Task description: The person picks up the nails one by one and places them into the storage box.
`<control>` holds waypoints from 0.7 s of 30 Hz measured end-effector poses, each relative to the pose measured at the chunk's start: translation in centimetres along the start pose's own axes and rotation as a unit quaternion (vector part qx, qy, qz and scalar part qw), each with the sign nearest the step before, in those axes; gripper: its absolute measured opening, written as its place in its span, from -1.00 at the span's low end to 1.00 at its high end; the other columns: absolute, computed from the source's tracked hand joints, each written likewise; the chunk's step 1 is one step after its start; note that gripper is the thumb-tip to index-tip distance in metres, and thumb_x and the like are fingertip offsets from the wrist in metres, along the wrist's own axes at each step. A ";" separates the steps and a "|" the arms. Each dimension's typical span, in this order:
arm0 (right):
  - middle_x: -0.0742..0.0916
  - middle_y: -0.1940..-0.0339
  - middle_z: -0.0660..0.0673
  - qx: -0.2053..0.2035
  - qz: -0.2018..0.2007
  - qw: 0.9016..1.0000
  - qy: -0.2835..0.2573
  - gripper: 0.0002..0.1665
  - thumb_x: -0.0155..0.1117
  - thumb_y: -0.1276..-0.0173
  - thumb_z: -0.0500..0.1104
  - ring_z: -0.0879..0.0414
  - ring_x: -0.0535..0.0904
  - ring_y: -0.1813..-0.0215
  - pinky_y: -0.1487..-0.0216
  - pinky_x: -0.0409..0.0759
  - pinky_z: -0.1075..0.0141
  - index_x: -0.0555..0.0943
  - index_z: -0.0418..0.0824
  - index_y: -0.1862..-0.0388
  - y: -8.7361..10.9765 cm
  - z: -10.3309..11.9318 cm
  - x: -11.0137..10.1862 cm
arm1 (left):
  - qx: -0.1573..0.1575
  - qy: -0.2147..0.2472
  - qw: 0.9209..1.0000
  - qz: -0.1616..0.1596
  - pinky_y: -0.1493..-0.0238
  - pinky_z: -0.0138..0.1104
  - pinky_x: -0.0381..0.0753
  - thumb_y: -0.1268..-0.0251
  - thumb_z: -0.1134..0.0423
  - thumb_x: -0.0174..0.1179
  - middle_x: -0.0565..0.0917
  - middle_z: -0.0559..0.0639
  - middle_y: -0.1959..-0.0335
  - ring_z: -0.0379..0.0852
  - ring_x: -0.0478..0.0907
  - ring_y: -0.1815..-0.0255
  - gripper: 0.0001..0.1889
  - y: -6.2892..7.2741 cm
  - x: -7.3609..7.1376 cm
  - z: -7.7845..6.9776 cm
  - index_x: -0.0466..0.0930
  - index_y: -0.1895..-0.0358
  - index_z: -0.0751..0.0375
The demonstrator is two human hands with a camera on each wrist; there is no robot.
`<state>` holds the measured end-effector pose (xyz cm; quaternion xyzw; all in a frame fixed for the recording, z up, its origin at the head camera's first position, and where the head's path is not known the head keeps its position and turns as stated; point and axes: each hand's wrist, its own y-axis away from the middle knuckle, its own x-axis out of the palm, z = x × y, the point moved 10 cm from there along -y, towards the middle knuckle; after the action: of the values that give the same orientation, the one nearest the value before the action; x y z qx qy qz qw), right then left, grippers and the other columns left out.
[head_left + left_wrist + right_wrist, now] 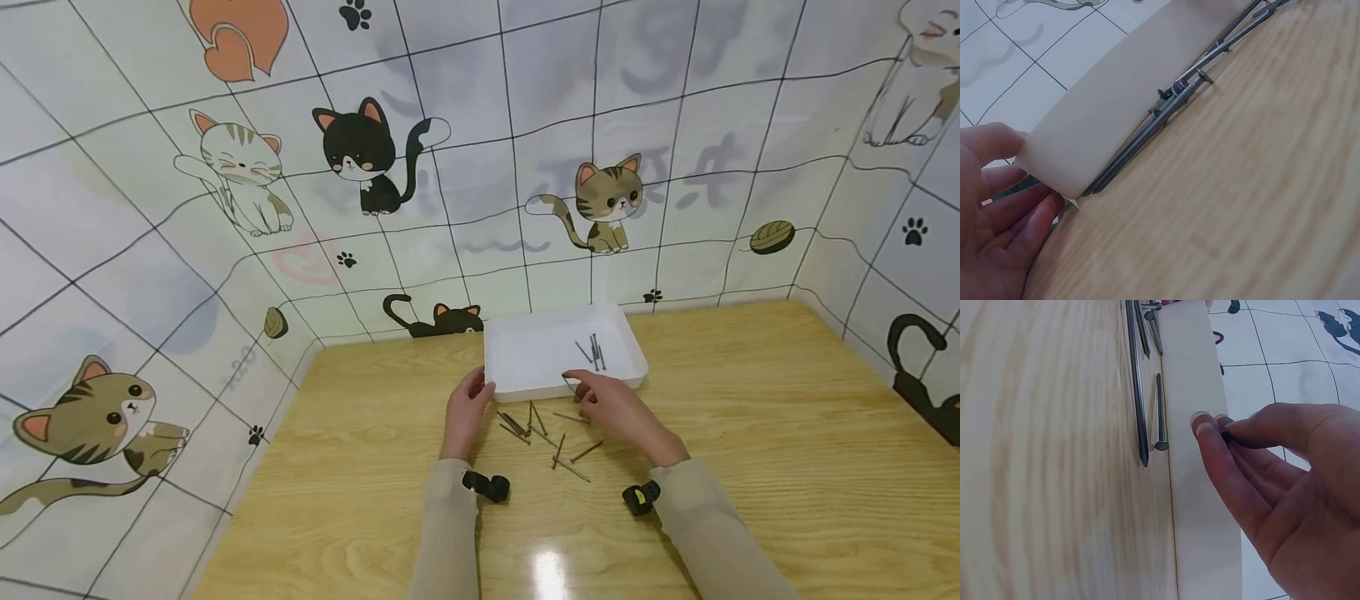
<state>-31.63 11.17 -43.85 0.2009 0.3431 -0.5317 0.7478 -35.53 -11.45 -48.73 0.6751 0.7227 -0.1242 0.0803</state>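
A shallow white tray (540,393) stands on the wooden table, with several nails (596,352) lying inside at its right. My left hand (468,410) grips the tray's front left corner, its fingers bent about the corner in the left wrist view. Over the tray's front edge, my right hand (611,408) pinches a nail (1227,436) between thumb and fingertips; most of that nail is hidden by the fingers in the right wrist view. Several loose nails (514,427) lie on the table in front of the tray, between both hands. One nail (1160,415) lies close along the tray's front wall.
The wooden table (360,500) reaches back to a wall covering (465,183) printed with cats and grid lines, which also closes in the left and right sides. The tray's back edge is near that wall. Each wrist wears a small black camera (491,487).
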 end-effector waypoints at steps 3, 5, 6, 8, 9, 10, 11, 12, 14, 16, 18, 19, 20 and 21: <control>0.61 0.22 -0.16 0.004 0.001 1.000 -0.018 -0.36 0.01 -0.26 -0.38 0.15 0.52 0.34 0.39 0.44 0.30 0.22 -0.09 -0.33 -0.1 0.0 -0.1 | 0.002 0.002 1.000 0.000 -0.06 -0.18 0.36 -0.24 0.07 0.09 0.45 -0.05 -0.13 -0.13 0.38 -0.08 -0.52 -0.2 -0.1 -0.2 0.35 -0.24 0.00; 0.60 0.22 -0.17 0.006 0.000 1.000 -0.024 -0.34 0.01 -0.26 -0.37 0.14 0.53 0.34 0.39 0.44 0.29 0.20 -0.08 -0.35 -0.2 0.0 -0.3 | 0.005 0.003 1.000 0.001 -0.06 -0.18 0.36 -0.24 0.07 0.09 0.45 -0.04 -0.13 -0.13 0.38 -0.08 -0.52 -0.3 -0.1 -0.4 0.34 -0.24 0.01; 0.60 0.22 -0.17 0.007 0.000 1.000 -0.025 -0.33 0.02 -0.25 -0.37 0.14 0.53 0.35 0.39 0.44 0.29 0.20 -0.08 -0.35 -0.2 -0.1 -0.3 | 0.004 0.003 1.000 0.001 -0.06 -0.19 0.37 -0.23 0.06 0.09 0.45 -0.04 -0.14 -0.13 0.39 -0.07 -0.51 -0.3 -0.1 -0.4 0.34 -0.24 0.00; 0.60 0.21 -0.18 0.011 0.000 1.000 -0.029 -0.33 0.02 -0.25 -0.37 0.12 0.54 0.34 0.40 0.44 0.29 0.20 -0.07 -0.34 -0.3 -0.2 -0.4 | 0.005 0.003 1.000 0.001 -0.06 -0.19 0.36 -0.23 0.05 0.10 0.45 -0.03 -0.14 -0.13 0.38 -0.08 -0.51 -0.4 -0.2 -0.4 0.34 -0.24 0.00; 0.60 0.20 -0.18 0.013 0.000 0.999 -0.032 -0.33 0.02 -0.24 -0.37 0.12 0.54 0.33 0.40 0.44 0.29 0.20 -0.08 -0.34 -0.3 -0.2 -0.4 | 0.005 0.003 1.000 0.001 -0.06 -0.19 0.36 -0.23 0.05 0.10 0.45 -0.03 -0.14 -0.13 0.38 -0.08 -0.51 -0.4 -0.2 -0.4 0.34 -0.24 -0.01; 0.60 0.19 -0.19 0.016 0.000 0.999 -0.036 -0.33 0.02 -0.24 -0.37 0.11 0.55 0.33 0.40 0.45 0.29 0.19 -0.07 -0.34 -0.3 -0.3 -0.4 | 0.004 0.002 1.000 0.001 -0.06 -0.19 0.37 -0.23 0.04 0.10 0.45 -0.04 -0.14 -0.13 0.38 -0.08 -0.51 -0.3 -0.2 -0.4 0.34 -0.24 -0.01; 0.60 0.18 -0.20 0.018 0.001 0.999 -0.041 -0.33 0.02 -0.25 -0.36 0.09 0.56 0.32 0.41 0.45 0.29 0.19 -0.08 -0.34 -0.3 -0.3 -0.3 | 0.004 0.001 1.000 0.000 -0.06 -0.19 0.37 -0.23 0.04 0.10 0.45 -0.03 -0.14 -0.13 0.39 -0.08 -0.51 -0.3 -0.2 -0.3 0.34 -0.24 -0.01; 0.60 0.18 -0.20 0.020 0.002 0.999 -0.045 -0.34 0.02 -0.25 -0.36 0.09 0.56 0.32 0.42 0.45 0.29 0.19 -0.09 -0.34 -0.3 -0.4 -0.3 | 0.003 0.001 1.000 0.000 -0.05 -0.19 0.37 -0.22 0.04 0.10 0.45 -0.03 -0.13 -0.13 0.39 -0.07 -0.51 -0.3 -0.2 -0.3 0.34 -0.24 -0.01; 0.59 0.18 -0.21 0.021 0.001 0.999 -0.048 -0.35 0.03 -0.26 -0.35 0.08 0.56 0.32 0.44 0.46 0.29 0.19 -0.11 -0.33 -0.2 -0.5 -0.3 | 0.003 -0.001 1.000 0.000 -0.05 -0.19 0.38 -0.22 0.04 0.10 0.45 -0.03 -0.13 -0.13 0.39 -0.07 -0.51 -0.3 -0.2 -0.2 0.34 -0.24 -0.01; 0.59 0.19 -0.20 0.021 -0.002 0.999 -0.045 -0.35 0.04 -0.25 -0.34 0.10 0.56 0.33 0.45 0.46 0.30 0.19 -0.12 -0.33 -0.2 -0.7 -0.3 | 0.003 -0.002 1.000 0.001 -0.05 -0.19 0.38 -0.22 0.03 0.10 0.46 -0.02 -0.13 -0.12 0.40 -0.06 -0.50 -0.3 -0.2 -0.1 0.34 -0.24 0.00; 0.59 0.20 -0.18 0.020 -0.006 0.999 -0.040 -0.35 0.06 -0.25 -0.32 0.13 0.56 0.34 0.46 0.47 0.31 0.20 -0.13 -0.33 -0.1 -0.9 -0.3 | 0.005 -0.004 1.000 0.002 -0.05 -0.18 0.37 -0.22 0.02 0.10 0.46 -0.02 -0.13 -0.12 0.40 -0.06 -0.50 -0.3 -0.1 -0.1 0.34 -0.24 0.01; 0.59 0.21 -0.16 0.020 -0.008 0.999 -0.036 -0.36 0.07 -0.25 -0.31 0.14 0.55 0.34 0.45 0.47 0.32 0.20 -0.13 -0.32 -0.1 -0.9 -0.4 | 0.005 -0.005 1.000 0.002 -0.05 -0.19 0.37 -0.21 0.01 0.10 0.46 -0.02 -0.13 -0.12 0.40 -0.05 -0.49 -0.3 -0.1 0.0 0.35 -0.24 0.00; 0.59 0.21 -0.16 0.018 -0.010 0.999 -0.033 -0.36 0.07 -0.25 -0.31 0.15 0.55 0.34 0.45 0.47 0.32 0.21 -0.14 -0.32 -0.1 -1.0 -0.4 | 0.005 -0.005 1.000 0.003 -0.05 -0.19 0.37 -0.21 0.01 0.10 0.46 -0.01 -0.13 -0.12 0.40 -0.05 -0.49 -0.3 -0.1 0.0 0.35 -0.24 0.01; 0.59 0.22 -0.14 0.017 -0.011 0.999 -0.031 -0.37 0.08 -0.25 -0.30 0.16 0.55 0.34 0.44 0.48 0.32 0.21 -0.14 -0.32 -0.1 -1.0 -0.4 | 0.005 -0.005 1.000 0.003 -0.05 -0.19 0.37 -0.21 0.00 0.10 0.46 -0.01 -0.13 -0.12 0.40 -0.05 -0.49 -0.3 -0.1 0.1 0.35 -0.24 0.01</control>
<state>-32.14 12.03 -44.29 0.1934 0.3132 -0.5514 0.7487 -35.84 -11.55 -48.74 0.6769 0.7197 -0.1311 0.0812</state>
